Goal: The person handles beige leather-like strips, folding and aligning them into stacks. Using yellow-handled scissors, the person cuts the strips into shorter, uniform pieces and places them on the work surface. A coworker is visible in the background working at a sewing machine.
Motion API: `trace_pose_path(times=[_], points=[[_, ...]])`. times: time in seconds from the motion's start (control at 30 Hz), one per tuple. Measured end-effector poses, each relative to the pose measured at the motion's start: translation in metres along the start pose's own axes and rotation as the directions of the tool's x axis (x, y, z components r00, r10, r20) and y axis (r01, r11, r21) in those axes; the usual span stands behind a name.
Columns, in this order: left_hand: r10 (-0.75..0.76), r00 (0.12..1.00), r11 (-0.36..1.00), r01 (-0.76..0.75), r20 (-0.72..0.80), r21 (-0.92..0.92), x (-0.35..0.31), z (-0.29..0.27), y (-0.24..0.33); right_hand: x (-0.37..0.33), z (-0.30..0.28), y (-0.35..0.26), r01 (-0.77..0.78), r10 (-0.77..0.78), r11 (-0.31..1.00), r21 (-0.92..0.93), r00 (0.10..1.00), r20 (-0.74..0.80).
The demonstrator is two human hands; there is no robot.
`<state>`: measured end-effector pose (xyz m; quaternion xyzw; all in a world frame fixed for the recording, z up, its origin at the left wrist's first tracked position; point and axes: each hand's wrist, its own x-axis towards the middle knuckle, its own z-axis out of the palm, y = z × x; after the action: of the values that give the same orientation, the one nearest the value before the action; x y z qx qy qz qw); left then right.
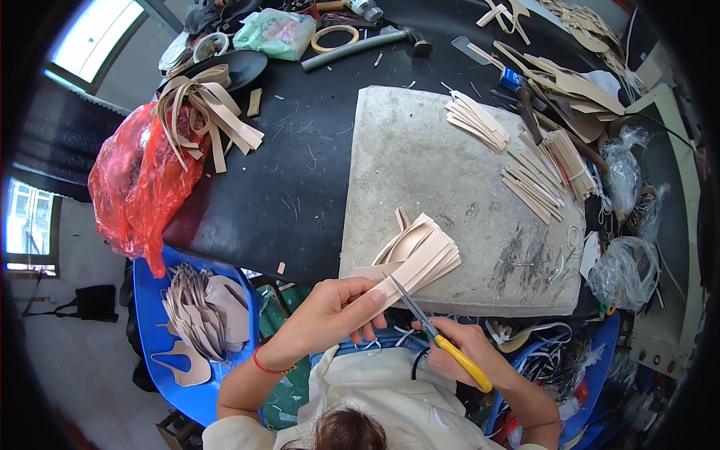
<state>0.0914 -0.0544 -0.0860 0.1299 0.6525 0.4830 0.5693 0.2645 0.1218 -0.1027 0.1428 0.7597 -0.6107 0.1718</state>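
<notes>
My left hand (345, 306) pinches the near end of some beige leather-like strips (424, 255), whose far ends fan out on the front of a grey slab (412, 165). In my right hand (461, 346) is a pair of scissors (463, 361) with yellow handles. Their blades point up and left, with the tip at the edge of the strips beside my left thumb. Whether the blades touch the strips I cannot tell.
Bundles of thin strips (480, 120) lie on the slab's right side. A hammer (367, 49) and a tape roll (334, 37) are at the back of the black table (292, 150). Left stand a red plastic bag (139, 180) and a blue chair (142, 300) bearing cut pieces.
</notes>
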Motion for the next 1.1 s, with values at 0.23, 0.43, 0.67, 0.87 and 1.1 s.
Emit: trace_pose_path(times=[0.23,0.43,0.67,0.87,1.1], points=[[0.0,1.0,1.0,0.0,-0.005,0.007,0.002,0.001,-0.001,0.005,0.004,-0.011,-0.009,0.009,1.0,0.004,0.999,-0.049],[-0.007,0.999,1.0,0.007,-0.043,0.0,0.003,0.002,-0.003,0.005,0.008,0.004,-0.007,0.005,0.999,-0.04,0.999,-0.051],[0.072,0.997,0.997,-0.072,-0.018,-0.03,0.011,0.009,0.038,0.003,0.003,0.007,-0.003,0.0,0.999,-0.033,0.996,-0.091],[0.044,0.997,0.995,-0.038,0.067,-0.089,0.036,-0.007,0.026,-0.015,-0.008,0.018,-0.012,0.014,0.993,-0.118,1.0,0.016],[0.075,0.991,0.913,-0.022,0.114,-0.407,0.024,-0.01,0.033,-0.075,-0.051,0.036,-0.019,0.019,0.998,0.056,1.0,-0.009]])
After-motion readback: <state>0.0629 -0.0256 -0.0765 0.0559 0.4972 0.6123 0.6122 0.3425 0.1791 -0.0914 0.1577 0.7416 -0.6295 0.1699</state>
